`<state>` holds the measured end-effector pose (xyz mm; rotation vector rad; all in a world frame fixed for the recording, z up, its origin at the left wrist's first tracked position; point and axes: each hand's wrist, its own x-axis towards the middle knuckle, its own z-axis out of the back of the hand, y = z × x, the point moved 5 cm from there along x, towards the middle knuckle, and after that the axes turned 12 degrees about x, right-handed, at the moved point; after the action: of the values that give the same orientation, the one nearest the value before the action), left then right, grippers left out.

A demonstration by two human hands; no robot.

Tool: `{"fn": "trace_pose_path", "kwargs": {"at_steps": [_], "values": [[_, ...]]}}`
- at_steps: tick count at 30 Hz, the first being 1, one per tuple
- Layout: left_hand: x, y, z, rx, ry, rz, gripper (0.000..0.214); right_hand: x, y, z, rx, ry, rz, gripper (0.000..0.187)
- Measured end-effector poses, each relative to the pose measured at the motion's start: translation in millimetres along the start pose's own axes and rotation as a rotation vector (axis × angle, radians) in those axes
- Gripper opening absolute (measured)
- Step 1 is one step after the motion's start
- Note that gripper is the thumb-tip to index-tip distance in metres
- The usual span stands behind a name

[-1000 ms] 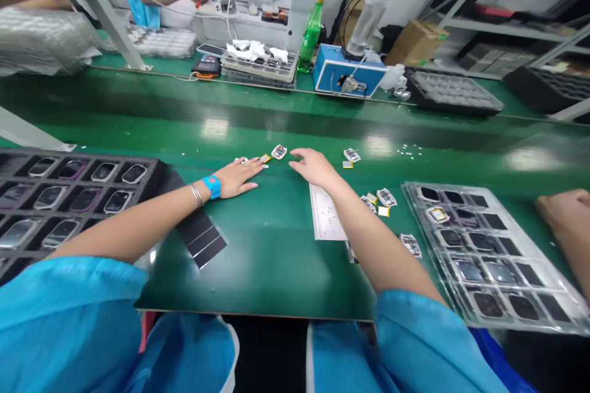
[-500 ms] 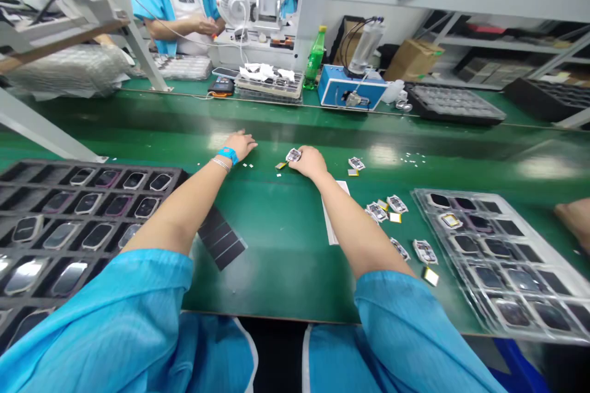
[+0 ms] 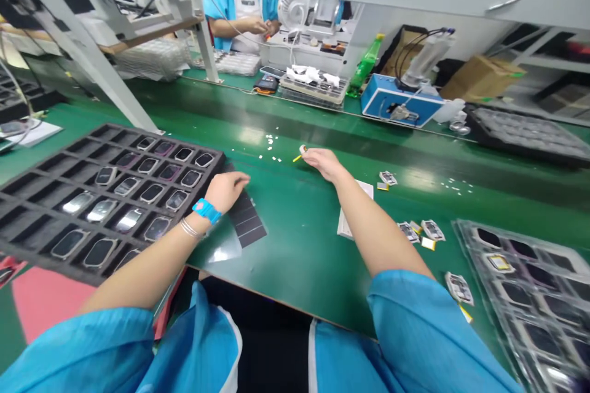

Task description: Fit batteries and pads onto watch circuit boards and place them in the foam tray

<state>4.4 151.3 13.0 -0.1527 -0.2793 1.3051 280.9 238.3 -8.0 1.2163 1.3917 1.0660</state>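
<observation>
My right hand [image 3: 324,163] pinches a small white watch housing [image 3: 303,149], seen nearly edge-on. A yellow-edged battery [image 3: 297,158] hangs out beside it. My left hand [image 3: 227,189], with a blue band at the wrist, is over the upper end of a sheet of black rectangular pads [image 3: 249,225]. Its fingers are curled with the tips together; whatever they may hold is too small to make out. Small white paper bits [image 3: 270,142] are scattered on the green bench between the hands and farther back. A white flat box [image 3: 346,223] lies partly under my right forearm.
At left is a dark foam tray [image 3: 43,181] with watch faces in its slots. Open watch housings [image 3: 433,230] with batteries lie at right, beside a clear plastic tray [image 3: 465,239]. A blue machine [image 3: 401,101] and a green bottle [image 3: 366,64] stand behind. A shelf post [image 3: 115,80] rises at left.
My view has turned left. My left hand has drawn back toward me from the white bits to the black pads, its fingers now curled. My right hand keeps the watch housing, now tilted edge-on.
</observation>
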Motion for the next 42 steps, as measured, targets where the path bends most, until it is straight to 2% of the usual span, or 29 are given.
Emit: {"fn": "trace_pose_path", "kwargs": {"at_steps": [3, 6, 8, 10, 13, 16, 18, 20, 25, 28, 31, 34, 36, 38, 42], "values": [[-15.0, -2.4, -8.4, 0.016, -0.008, -0.005, 0.038, 11.7, 0.7, -26.9, 0.096, 0.061, -0.028, 0.021], [-13.7, -4.3, -26.2, 0.124, 0.037, -0.005, 0.059, 14.4, -9.3, -66.4, 0.14, 0.118, -0.062, 0.022], [-7.3, -5.3, -37.5, 0.206, 0.085, 0.01, 0.066, 7.4, -14.6, -86.7, 0.154, 0.138, -0.069, 0.026], [-0.7, -12.2, -46.8, 0.205, 0.137, -0.026, 0.068, -12.3, -15.7, -96.7, 0.162, 0.182, -0.069, 0.032], [5.1, -34.7, -58.1, 0.129, 0.21, -0.153, 0.07, -69.5, -16.9, -91.3, 0.131, 0.315, -0.108, 0.044], [14.4, -58.9, -63.5, 0.049, 0.262, -0.258, 0.068, -140.9, -27.6, -67.8, 0.066, 0.41, -0.161, 0.055], [31.5, -69.1, -59.7, -0.019, 0.276, -0.303, 0.054, -180.3, -35.4, -53.6, 0.0, 0.452, -0.117, 0.053], [60.2, -71.6, -48.6, -0.088, 0.244, -0.297, 0.038, -207.4, -39.8, -47.4, -0.135, 0.485, -0.014, 0.048], [140.2, -51.3, -15.5, -0.196, 0.037, -0.028, 0.036, -234.5, -40.6, -60.2, -0.557, 0.519, 0.162, 0.043], [160.0, -39.6, -5.1, -0.249, -0.011, 0.085, 0.036, -244.0, -38.8, -64.6, -0.642, 0.516, 0.21, 0.043], [163.0, -39.6, 3.2, -0.332, -0.027, 0.09, 0.038, -256.0, -36.5, -58.3, -0.693, 0.527, 0.216, 0.043], [148.6, -51.5, 6.9, -0.46, 0.012, 0.078, 0.036, -264.6, -22.8, -46.9, -0.72, 0.519, 0.216, 0.042], [121.7, -63.8, 2.9, -0.573, 0.1, 0.068, 0.041, -266.3, -3.8, -41.8, -0.738, 0.491, 0.267, 0.041], [78.2, -78.2, -5.6, -0.702, 0.251, 0.017, 0.053, -264.5, 19.7, -41.1, -0.761, 0.443, 0.373, 0.042], [-31.0, -101.7, -20.5, -0.988, 0.612, -0.165, 0.061, -251.4, 50.2, -53.9, -0.758, 0.385, 0.582, 0.05]]}}
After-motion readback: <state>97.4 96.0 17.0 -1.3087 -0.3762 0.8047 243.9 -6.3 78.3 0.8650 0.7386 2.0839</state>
